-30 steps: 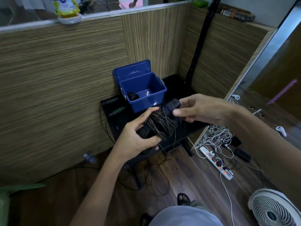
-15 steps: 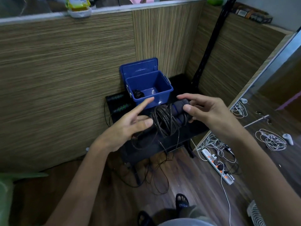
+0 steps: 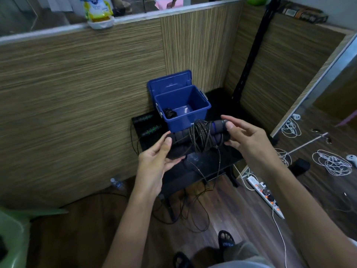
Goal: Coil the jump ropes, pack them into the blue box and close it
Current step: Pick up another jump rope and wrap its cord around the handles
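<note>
Holding a wound jump rope (image 3: pixel 201 138) in front of the blue box (image 3: pixel 181 109), both hands grip the foam handles, which lie side by side with the thin cord looped many times around their middle. The left hand (image 3: pixel 154 165) pinches the near ends between thumb and fingers; the right hand (image 3: pixel 247 140) closes its thumb and fingertips on the far ends, its other fingers spread loosely. A tail of cord hangs from the bundle toward the floor.

Only the head view is given. In it the box sits open on a small black table (image 3: pixel 208 163) against the wood-grain partition, its lid (image 3: pixel 170 82) propped upright behind it. Something dark and coiled (image 3: pixel 170 113) lies in its left corner, probably a rope already packed. Two black handles with green bands (image 3: pixel 148 124) rest on the table just left of the box, their cord trailing over the edge; that rope looks yet to be coiled.

The bundle should be light. The foam handles are soft and give a sure hold, so they are the place to grip. The cord looks springy and slick, so the loops may slip off or loosen if the handles part. Keeping the pair pressed together while tucking in the hanging tail seems wise before lowering it into the box.
</note>
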